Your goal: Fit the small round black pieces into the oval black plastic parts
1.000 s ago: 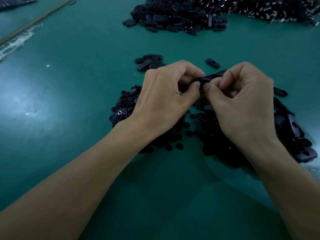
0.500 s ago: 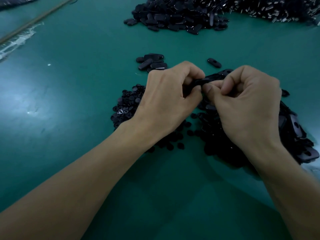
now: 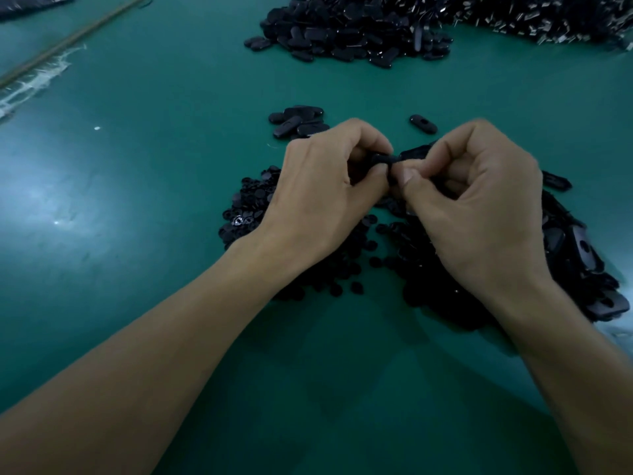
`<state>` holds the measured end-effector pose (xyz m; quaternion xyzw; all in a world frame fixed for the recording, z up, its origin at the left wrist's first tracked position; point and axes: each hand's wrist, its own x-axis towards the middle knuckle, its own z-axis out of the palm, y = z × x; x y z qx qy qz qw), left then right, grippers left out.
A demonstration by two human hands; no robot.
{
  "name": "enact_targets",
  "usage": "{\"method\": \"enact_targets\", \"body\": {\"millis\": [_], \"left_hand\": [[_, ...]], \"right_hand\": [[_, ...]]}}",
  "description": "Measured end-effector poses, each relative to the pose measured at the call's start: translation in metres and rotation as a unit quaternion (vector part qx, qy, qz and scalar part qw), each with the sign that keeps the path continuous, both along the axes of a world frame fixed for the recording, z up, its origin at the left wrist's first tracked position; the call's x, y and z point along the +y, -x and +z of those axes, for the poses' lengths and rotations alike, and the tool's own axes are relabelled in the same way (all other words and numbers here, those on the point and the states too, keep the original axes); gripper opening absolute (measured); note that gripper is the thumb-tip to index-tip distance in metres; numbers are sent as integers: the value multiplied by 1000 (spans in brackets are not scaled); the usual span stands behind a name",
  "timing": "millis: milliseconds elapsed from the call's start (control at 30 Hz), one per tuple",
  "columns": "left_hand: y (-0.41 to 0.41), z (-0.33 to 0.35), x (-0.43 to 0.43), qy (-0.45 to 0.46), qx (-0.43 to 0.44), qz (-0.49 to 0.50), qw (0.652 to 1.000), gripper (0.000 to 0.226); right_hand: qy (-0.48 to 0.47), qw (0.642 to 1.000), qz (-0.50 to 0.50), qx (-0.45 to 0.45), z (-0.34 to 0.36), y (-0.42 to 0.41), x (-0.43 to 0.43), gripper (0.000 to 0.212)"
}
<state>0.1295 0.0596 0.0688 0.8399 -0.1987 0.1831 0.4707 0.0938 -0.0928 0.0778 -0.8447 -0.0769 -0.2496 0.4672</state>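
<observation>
My left hand (image 3: 329,197) and my right hand (image 3: 479,204) meet above the green table, fingers curled, thumbs nearly touching. Between them they pinch one oval black plastic part (image 3: 388,162); only its end shows between the fingertips. Whether a small round piece sits in it is hidden by my fingers. Under my left hand lies a heap of small round black pieces (image 3: 246,214). Under and right of my right hand lies a heap of oval black parts (image 3: 575,255).
A small cluster of oval parts (image 3: 298,120) and a single oval part (image 3: 423,124) lie just beyond my hands. A big pile of oval parts (image 3: 349,29) fills the far edge, with shiny pieces (image 3: 548,22) at far right. Bare green table surface (image 3: 137,166) spreads left.
Both hands have stayed together over the heaps. My fingers have shifted on the oval part, and less of it shows between them now.
</observation>
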Motion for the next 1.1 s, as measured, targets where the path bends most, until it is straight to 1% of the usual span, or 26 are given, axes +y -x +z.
{"method": "enact_targets", "body": {"millis": [67,167,233,300,400,500,633,833,967,1100], "left_hand": [[-1,0,0,24,15,-20,999,13],[-2,1,0,80,57,-62,993,18],[-3,1,2,106,74,-85,988,22],[-3,1,4,121,89,-108,983,20],[-4,1,5,145,111,-134,974,17],[-5,0,5,157,128,-144,969,16],[-6,0,6,164,138,-146,966,19],[-5,-1,5,155,136,-151,967,17],[-5,-2,4,143,131,-141,971,20],[-4,-1,4,135,112,-132,976,22]], "right_hand": [[4,1000,-3,-16,0,-1,-1,28],[12,1000,8,-11,-1,-5,-6,20],[-11,999,41,13,-2,-8,-9,21],[-45,996,67,32,-2,-11,-12,23],[-74,993,76,47,0,-12,-15,20],[-87,992,71,50,0,-12,-18,15],[-95,991,76,57,2,-10,-19,15],[-74,992,71,71,4,-9,-21,15],[-52,994,57,72,4,-9,-19,15],[-56,994,39,80,6,-9,-17,9]]}}
